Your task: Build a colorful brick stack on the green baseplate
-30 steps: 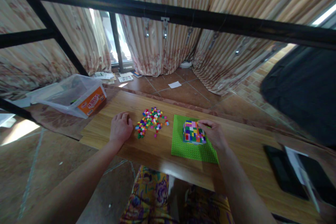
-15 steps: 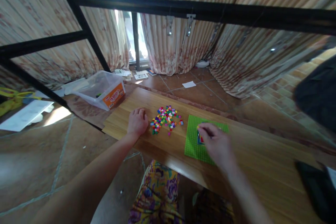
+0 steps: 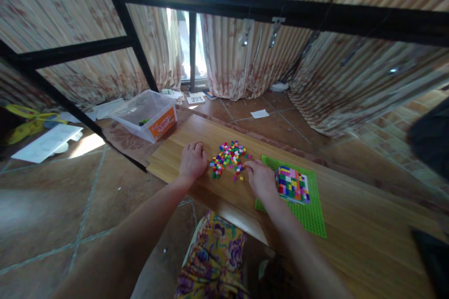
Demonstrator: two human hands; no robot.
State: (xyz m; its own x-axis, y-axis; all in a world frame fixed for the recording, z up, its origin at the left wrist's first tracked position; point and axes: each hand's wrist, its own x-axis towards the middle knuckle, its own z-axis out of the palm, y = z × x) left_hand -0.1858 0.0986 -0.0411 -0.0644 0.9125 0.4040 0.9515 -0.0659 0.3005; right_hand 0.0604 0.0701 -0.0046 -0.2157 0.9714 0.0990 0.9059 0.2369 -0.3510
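We are resting our left hand (image 3: 193, 162) on the long tabletop of light-brown wood (image 3: 354, 219), close to its left end, with the fingers loosely curled and the knuckles facing up; the palm is facing away from us, so we cannot tell whether anything is lying under it. Just to the right of that hand, a loose pile of tiny multicoloured plastic bricks (image 3: 229, 153) is spreading towards the tabletop's far edge, and a few single bricks are lying slightly apart on the pile's near side. We are holding our right hand (image 3: 260, 178) low at the right fringe of this pile, its thumb and forefinger coming close together, but we cannot tell whether they are gripping a brick. Our right hand and wrist are partly covering the left edge of a bright green, square, studded plastic baseplate (image 3: 315, 215), which is lying flat further right on the tabletop. Near the middle of the baseplate, a squarish block of many-coloured bricks (image 3: 293, 184) is sitting with its patchwork top facing up. Beyond the tabletop's left edge, a clear plastic box with an orange label (image 3: 135, 130) is standing open
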